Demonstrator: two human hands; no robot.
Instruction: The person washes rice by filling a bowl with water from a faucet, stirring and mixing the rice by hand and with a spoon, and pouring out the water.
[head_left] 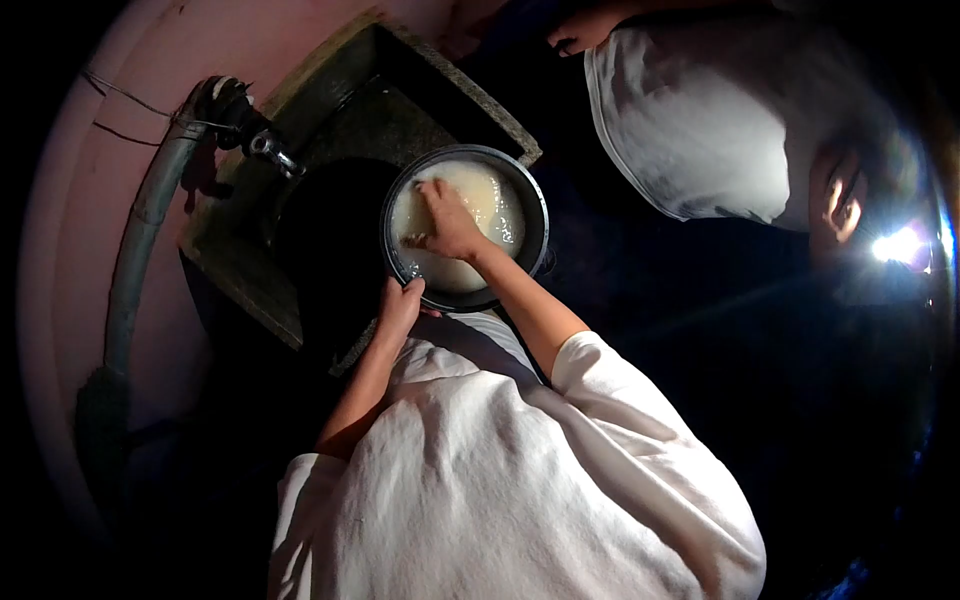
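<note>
A round dark pot (542, 222) holds cloudy whitish water (462, 272) with a pale mass under it and small bubbles on top. My left hand (402, 302) grips the pot's near left rim, thumb on the outside and fingers partly hidden beneath. Inside the pot, my right hand (450, 225) reaches into the cloudy water with its fingers spread; the fingertips are partly under the surface. Whether anything lies under those fingers cannot be made out.
A stone basin (480, 95) stands behind and left of the pot. Over its left side juts a metal tap (272, 150) on a grey pipe (150, 200). Another person in a light shirt (700, 120) is at the upper right, near a bright light (900, 246).
</note>
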